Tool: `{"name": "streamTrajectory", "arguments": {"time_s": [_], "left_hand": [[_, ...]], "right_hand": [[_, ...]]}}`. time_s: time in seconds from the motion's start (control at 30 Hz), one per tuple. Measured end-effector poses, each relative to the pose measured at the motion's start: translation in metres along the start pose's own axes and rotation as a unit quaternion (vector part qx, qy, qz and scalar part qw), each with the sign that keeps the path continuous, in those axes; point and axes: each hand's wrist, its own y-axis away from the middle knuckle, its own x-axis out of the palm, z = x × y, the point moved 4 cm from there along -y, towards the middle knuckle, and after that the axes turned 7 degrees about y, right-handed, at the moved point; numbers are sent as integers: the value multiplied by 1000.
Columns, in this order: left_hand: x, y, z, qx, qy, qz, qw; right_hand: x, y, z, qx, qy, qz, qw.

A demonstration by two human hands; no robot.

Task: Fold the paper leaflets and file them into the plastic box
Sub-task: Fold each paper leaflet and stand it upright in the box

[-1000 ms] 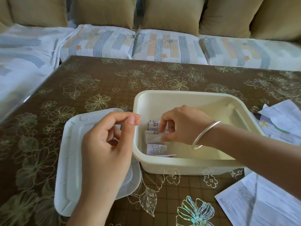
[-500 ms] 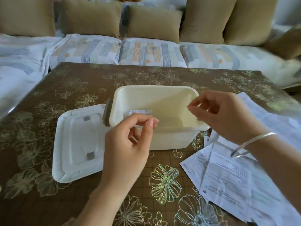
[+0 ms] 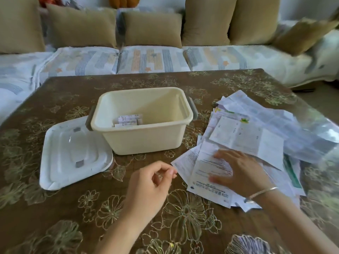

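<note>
A brown table (image 3: 73, 208) carries a gold flower pattern. Behind it stands a sofa (image 3: 152, 59) with tan cushions (image 3: 152, 30).

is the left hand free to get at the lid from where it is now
Probably yes. The left hand is empty, over bare table, and the lid lies flat just to its left with nothing between them.
</note>
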Motion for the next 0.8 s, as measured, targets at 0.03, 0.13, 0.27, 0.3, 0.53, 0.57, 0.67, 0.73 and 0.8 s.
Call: {"name": "streamTrajectory", "arguments": {"time_s": [0.03, 0.13, 0.27, 0.3, 0.53, 0.57, 0.67, 0.73, 0.8], "left_hand": [[3, 2, 0, -4, -1, 4, 1000], [11, 8, 1, -13, -12, 17, 1000], [20, 14, 12, -40, -48, 32, 998], [22, 16, 15, -49, -55, 35, 997], [30, 24, 26, -120, 35, 42, 991], [30, 24, 26, -127, 50, 33, 990], [25, 25, 31, -145, 80, 1, 986], [20, 27, 31, -151, 100, -8, 983], [11, 31, 28, -138, 121, -21, 983]], "right_hand": [[3, 3, 3, -1, -1, -2, 1000], [10, 10, 5, 7, -21, -56, 998], [17, 20, 11, 3, -70, -88, 994], [17, 23, 15, -2, -80, -87, 993], [22, 42, 49, -47, -108, -45, 992], [24, 44, 54, -59, -126, -40, 989], [29, 49, 60, -55, -229, -44, 971], [26, 51, 59, -12, -261, -85, 961], [21, 54, 55, 49, -272, -133, 952]]}}
